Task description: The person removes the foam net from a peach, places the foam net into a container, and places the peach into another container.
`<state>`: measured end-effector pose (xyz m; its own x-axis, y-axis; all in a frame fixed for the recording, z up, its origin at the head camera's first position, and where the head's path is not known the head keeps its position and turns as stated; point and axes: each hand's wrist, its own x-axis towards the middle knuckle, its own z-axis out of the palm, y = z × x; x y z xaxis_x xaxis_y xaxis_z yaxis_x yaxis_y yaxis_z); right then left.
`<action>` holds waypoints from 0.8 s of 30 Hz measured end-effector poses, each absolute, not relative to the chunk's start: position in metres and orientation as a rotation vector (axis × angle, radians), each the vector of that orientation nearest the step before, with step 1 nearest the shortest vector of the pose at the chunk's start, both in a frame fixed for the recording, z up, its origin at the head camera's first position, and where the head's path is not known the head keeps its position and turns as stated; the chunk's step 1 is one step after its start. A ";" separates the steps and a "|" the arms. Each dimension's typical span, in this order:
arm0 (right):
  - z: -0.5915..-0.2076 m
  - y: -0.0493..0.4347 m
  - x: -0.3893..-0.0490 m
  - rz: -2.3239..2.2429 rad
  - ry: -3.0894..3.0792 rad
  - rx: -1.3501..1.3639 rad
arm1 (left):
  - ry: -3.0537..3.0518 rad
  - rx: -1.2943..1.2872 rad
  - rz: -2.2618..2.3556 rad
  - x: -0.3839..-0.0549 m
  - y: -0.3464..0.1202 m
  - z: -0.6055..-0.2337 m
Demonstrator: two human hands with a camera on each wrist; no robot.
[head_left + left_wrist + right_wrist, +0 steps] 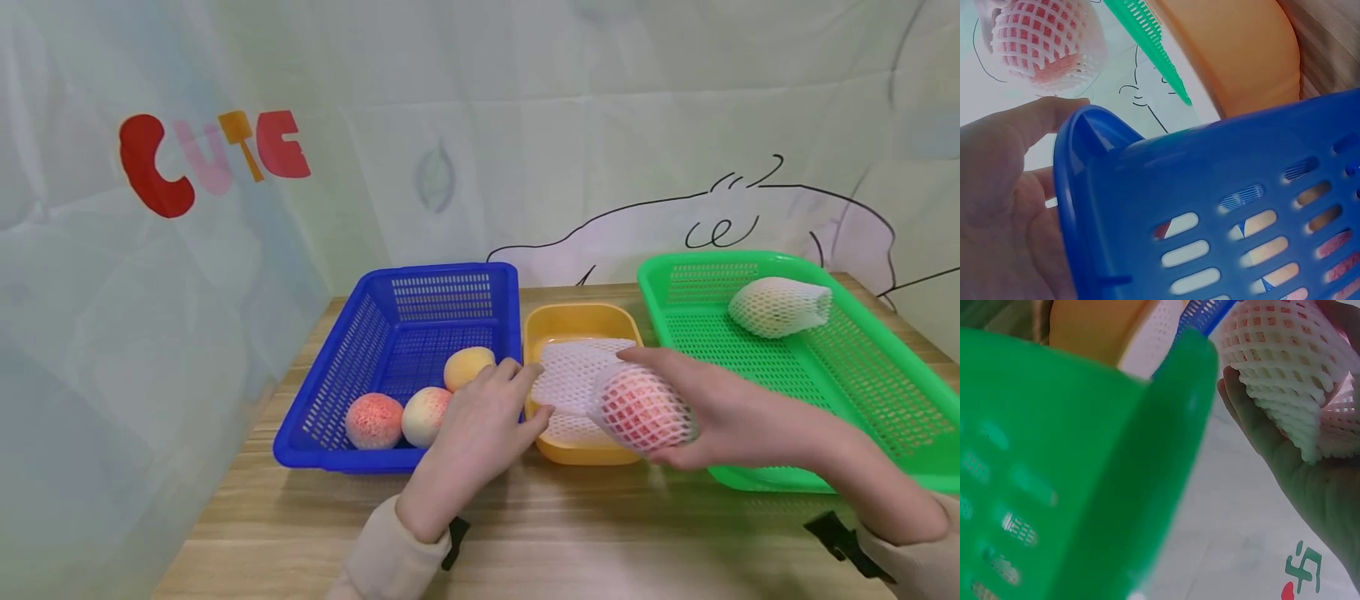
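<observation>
My right hand [723, 412] grips a pinkish-red peach [648, 408] in a white foam net sleeve, above the right edge of a yellow container [581, 312]. In the right wrist view, the sleeve [1272, 350] sits against the palm and fingers. Flat white foam net sleeves [573, 367] lie in the container. My left hand [480, 433] hovers over the near right corner of a blue basket [453, 271], its fingers loosely bent and holding nothing. Three bare peaches lie in that basket: one red [373, 421], one pale with a red blush [424, 417], one yellow [467, 367].
A green basket [750, 260] stands on the right with one net-covered pale fruit [776, 307] at its far end. The yellow container sits between both baskets on a wooden table [555, 533]. A printed cloth [480, 183] hangs behind.
</observation>
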<state>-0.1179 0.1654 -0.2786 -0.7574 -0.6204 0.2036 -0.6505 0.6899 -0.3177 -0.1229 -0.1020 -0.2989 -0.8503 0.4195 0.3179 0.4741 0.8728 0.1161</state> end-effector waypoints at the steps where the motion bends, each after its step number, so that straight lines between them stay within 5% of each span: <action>1: -0.280 0.164 -0.118 0.585 -2.814 1.064 | -2.753 -0.677 -0.270 -0.123 -0.102 -0.299; 24: -0.304 0.144 -0.129 0.821 -2.810 1.045 | -2.667 -0.833 -0.389 -0.126 -0.099 -0.300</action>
<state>-0.1294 0.1440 -0.3038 -0.7733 -0.5991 0.2077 -0.6167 0.6344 -0.4660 -0.1257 -0.0990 -0.2995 -0.7792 0.5008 0.3770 0.5876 0.7929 0.1613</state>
